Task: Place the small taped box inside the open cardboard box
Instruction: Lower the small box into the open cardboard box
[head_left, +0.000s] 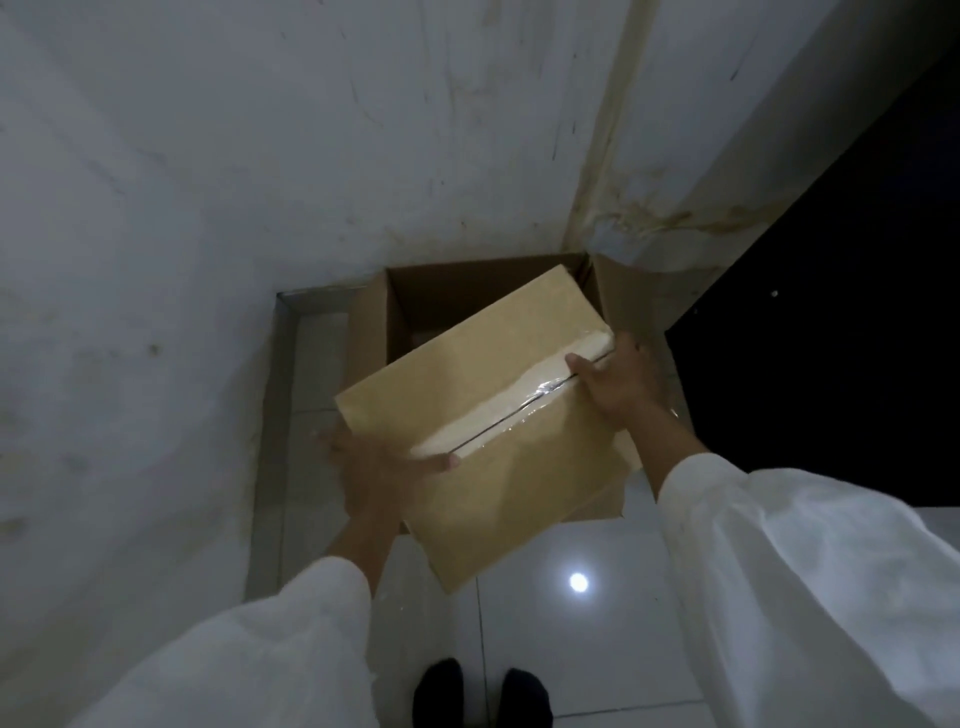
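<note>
The small taped box (483, 415) hangs in the middle of the frame, held from both ends above the open cardboard box (410, 301), which sits on the floor (597, 649) in the corner where two walls meet. The left hand (369, 462) grips the lower-left end, thumb lying across the top beside the tape seam; the right hand (618, 384) grips the upper-right end, fingers (582, 364) curled onto the lid. Both hands are clamped on it.

The held box looks turned at an angle to the opening below and covers most of it, so little of the interior shows. The main risk, as I judge it, is a corner catching on a rim or on the raised flap (618, 296) at the right as it goes down, jamming it crooked. It also looks nearly as wide as the opening, so hands gripping the ends could be pinched against the inner walls. Squaring it up first would avoid both.
</note>
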